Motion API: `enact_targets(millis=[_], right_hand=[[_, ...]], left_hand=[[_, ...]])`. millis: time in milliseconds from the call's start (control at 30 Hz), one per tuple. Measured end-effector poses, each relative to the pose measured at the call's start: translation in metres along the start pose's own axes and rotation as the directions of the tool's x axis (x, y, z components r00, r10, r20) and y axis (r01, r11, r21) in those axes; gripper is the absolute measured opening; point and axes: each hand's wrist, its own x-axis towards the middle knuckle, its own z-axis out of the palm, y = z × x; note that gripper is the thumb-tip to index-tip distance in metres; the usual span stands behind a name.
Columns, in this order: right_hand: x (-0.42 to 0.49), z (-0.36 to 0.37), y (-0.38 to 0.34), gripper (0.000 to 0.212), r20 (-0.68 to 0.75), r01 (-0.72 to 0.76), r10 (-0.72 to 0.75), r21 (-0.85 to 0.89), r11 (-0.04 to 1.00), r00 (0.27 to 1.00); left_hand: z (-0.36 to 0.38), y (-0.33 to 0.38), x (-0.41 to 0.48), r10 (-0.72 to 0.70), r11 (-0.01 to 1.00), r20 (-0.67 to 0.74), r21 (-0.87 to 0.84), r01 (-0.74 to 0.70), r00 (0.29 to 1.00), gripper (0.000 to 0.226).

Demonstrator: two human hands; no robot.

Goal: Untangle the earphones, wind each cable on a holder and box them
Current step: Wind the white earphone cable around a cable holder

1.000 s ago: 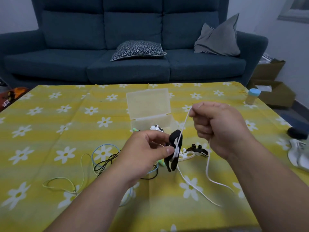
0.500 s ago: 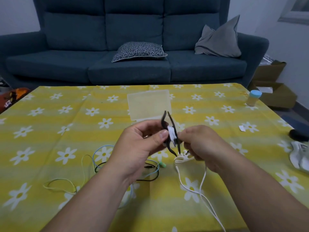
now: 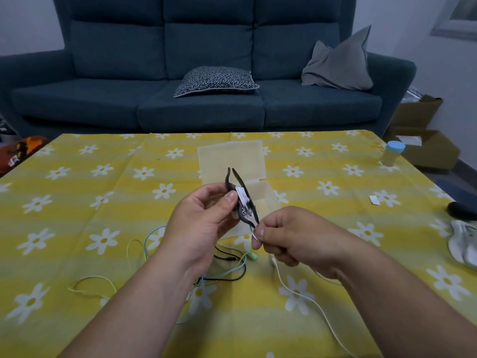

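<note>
My left hand [image 3: 204, 223] pinches a black cable holder [image 3: 241, 200] upright above the table, with several white turns wound round its middle. My right hand [image 3: 291, 236] pinches the white earphone cable [image 3: 304, 297] just below the holder's lower end; the rest of that cable trails over the cloth toward the near right. Behind the holder stands a clear plastic box [image 3: 260, 195] with its lid [image 3: 232, 161] open. A loose tangle of blue, black and pale green earphone cables [image 3: 227, 270] lies on the cloth under my left wrist.
The table has a yellow cloth with white flowers [image 3: 103, 202]. A small jar with a blue cap [image 3: 392, 153] stands at the far right edge. A white object [image 3: 464, 244] and a dark one [image 3: 462, 210] lie at the right edge. A blue sofa [image 3: 206, 73] is behind.
A second ago my right hand was raised, pulling the white cable up from the holder. It has since dropped to the holder's lower end, and the holder has turned more upright.
</note>
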Motion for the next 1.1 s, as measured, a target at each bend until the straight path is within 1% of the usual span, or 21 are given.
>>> enact_targets(millis=[333, 433, 500, 600, 667, 767, 867, 967, 1000, 1100], right_hand=[[-0.007, -0.01, -0.005, 0.031, -0.014, 0.043, -0.044, -0.075, 0.996, 0.999], [-0.007, -0.008, -0.007, 0.03, -0.024, 0.06, -0.063, -0.111, 0.992, 0.998], [-0.007, -0.008, -0.008, 0.031, -0.051, 0.067, -0.075, -0.134, 0.989, 0.996], [-0.007, -0.011, -0.01, 0.033, -0.084, 0.051, -0.06, -0.105, 0.993, 0.995], [-0.008, -0.012, -0.012, 0.033, -0.095, 0.039, -0.048, -0.096, 0.995, 0.994], [-0.008, -0.012, -0.013, 0.033, -0.122, 0.026, -0.037, -0.094, 0.995, 0.992], [-0.009, -0.012, -0.014, 0.032, -0.108, 0.037, -0.046, -0.083, 0.996, 0.993], [-0.012, -0.007, -0.019, 0.029, -0.028, 0.083, -0.085, -0.045, 0.995, 0.996], [-0.012, -0.006, -0.02, 0.028, -0.022, 0.106, -0.107, -0.034, 0.994, 0.994], [-0.014, -0.007, -0.024, 0.023, -0.093, 0.183, -0.181, 0.017, 0.983, 0.979]], left_hand=[[0.0, -0.001, 0.002, 0.018, 0.997, -0.014, 0.07, -0.017, 1.0, 0.01], [0.0, -0.001, 0.002, 0.076, 0.985, -0.02, 0.154, -0.072, 0.997, 0.01], [-0.001, -0.001, 0.001, 0.091, 0.973, 0.007, 0.21, -0.09, 0.996, 0.009], [-0.001, 0.002, 0.0, 0.019, 0.984, 0.042, 0.176, -0.026, 0.999, 0.006], [-0.002, 0.003, 0.0, -0.013, 0.99, 0.04, 0.14, 0.007, 0.999, 0.006], [-0.004, 0.006, 0.001, -0.039, 0.995, 0.024, 0.096, 0.037, 0.999, 0.006], [-0.006, 0.006, 0.001, -0.046, 0.993, 0.001, 0.111, 0.045, 0.999, 0.006], [-0.006, 0.002, -0.001, -0.006, 0.981, 0.002, 0.193, 0.006, 1.0, 0.007], [-0.005, 0.0, -0.001, 0.017, 0.972, 0.004, 0.236, -0.018, 1.0, 0.008], [-0.004, -0.003, -0.002, 0.068, 0.932, 0.031, 0.353, -0.075, 0.997, 0.01]])
